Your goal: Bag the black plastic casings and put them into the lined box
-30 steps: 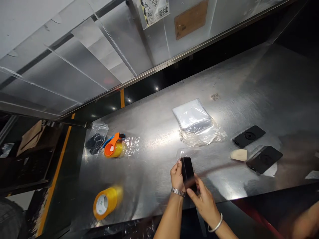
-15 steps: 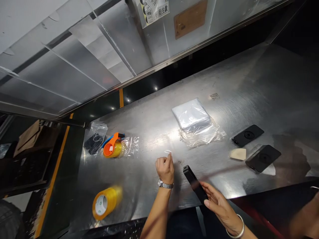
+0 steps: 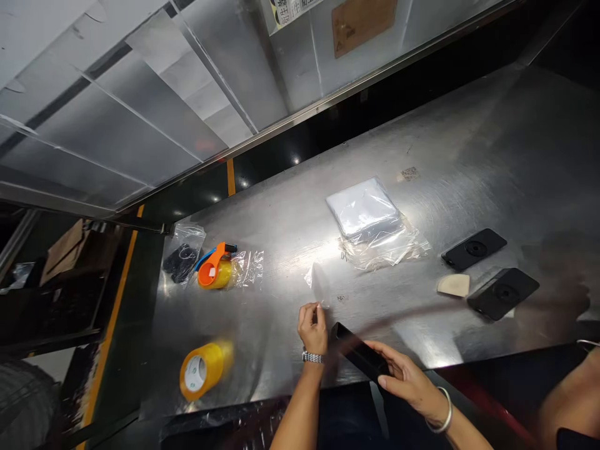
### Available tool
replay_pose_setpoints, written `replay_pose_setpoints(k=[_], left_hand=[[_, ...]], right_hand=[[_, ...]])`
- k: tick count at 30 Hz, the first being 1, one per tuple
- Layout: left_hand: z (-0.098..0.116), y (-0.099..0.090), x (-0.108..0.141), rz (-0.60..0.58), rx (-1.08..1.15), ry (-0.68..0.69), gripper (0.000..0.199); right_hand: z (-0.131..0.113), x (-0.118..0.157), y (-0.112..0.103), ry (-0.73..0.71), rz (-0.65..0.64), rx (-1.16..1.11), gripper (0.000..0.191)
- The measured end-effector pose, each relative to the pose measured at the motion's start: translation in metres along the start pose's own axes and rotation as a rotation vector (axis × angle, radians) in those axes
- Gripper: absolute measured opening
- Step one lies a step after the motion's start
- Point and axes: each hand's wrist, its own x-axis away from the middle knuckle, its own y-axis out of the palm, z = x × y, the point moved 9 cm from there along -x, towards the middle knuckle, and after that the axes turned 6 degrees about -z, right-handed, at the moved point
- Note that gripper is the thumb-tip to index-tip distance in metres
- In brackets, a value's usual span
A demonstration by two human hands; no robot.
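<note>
My right hand (image 3: 400, 375), with a bangle on its wrist, holds a long black box-like piece (image 3: 360, 354) near the table's front edge; its far end points up and left. Just left of that end is my left hand (image 3: 313, 325), wearing a metal watch. Its thumb and fingertips are pinched on a small clear film (image 3: 309, 276) that rises from them. Farther back lies a stack of clear plastic bags (image 3: 368, 212). To the right, two black flat pieces with round rings (image 3: 475, 249) rest beside a cream-coloured pad (image 3: 454, 285).
At the left of the metal table (image 3: 281, 225) are an orange tape dispenser (image 3: 215, 269), a bag of black items (image 3: 182, 253) and a yellow tape roll (image 3: 201, 372). Another person's arm (image 3: 572, 400) shows at the lower right.
My left hand has moved slightly toward the front edge, and the clear film now shows above its fingers. The black piece has turned, showing more of its broad side.
</note>
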Motion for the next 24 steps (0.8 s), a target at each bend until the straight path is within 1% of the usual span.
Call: replay_pose_setpoints(k=[3, 4, 5, 7, 10, 13, 16, 19, 22, 24], left_hand=[[-0.005, -0.015, -0.004, 0.108, -0.015, -0.029, 0.024], [-0.005, -0.018, -0.006, 0.122, -0.027, -0.029, 0.024], [-0.004, -0.018, -0.009, 0.112, -0.041, -0.016, 0.024], [0.004, -0.013, -0.016, 0.025, -0.069, 0.052, 0.02], [0.024, 0.003, -0.016, -0.175, -0.115, 0.2, 0.019], [0.04, 0.015, -0.003, -0.321, -0.17, 0.302, 0.02], [0.049, 0.028, 0.016, -0.429, -0.314, 0.385, 0.014], [0.05, 0.042, 0.03, -0.479, -0.449, 0.406, 0.016], [0.049, 0.053, 0.031, -0.483, -0.499, 0.382, 0.021], [0.05, 0.062, 0.029, -0.504, -0.518, 0.386, 0.024]], right_hand=[[-0.005, -0.003, 0.004, -0.002, -0.039, 0.007, 0.055], [-0.007, -0.003, 0.005, 0.001, -0.039, 0.013, 0.055], [-0.008, -0.004, 0.004, 0.002, -0.031, 0.019, 0.055], [-0.01, -0.004, 0.003, 0.002, -0.007, 0.031, 0.055], [-0.009, -0.006, 0.002, -0.004, 0.019, 0.037, 0.055], [-0.004, -0.005, 0.0, -0.008, 0.029, 0.028, 0.054], [0.004, 0.003, -0.006, 0.007, 0.037, 0.045, 0.055], [0.011, 0.016, -0.011, 0.024, 0.026, 0.052, 0.053], [0.015, 0.026, -0.012, 0.036, -0.01, 0.022, 0.052], [0.015, 0.03, -0.013, 0.037, -0.01, 0.003, 0.052]])
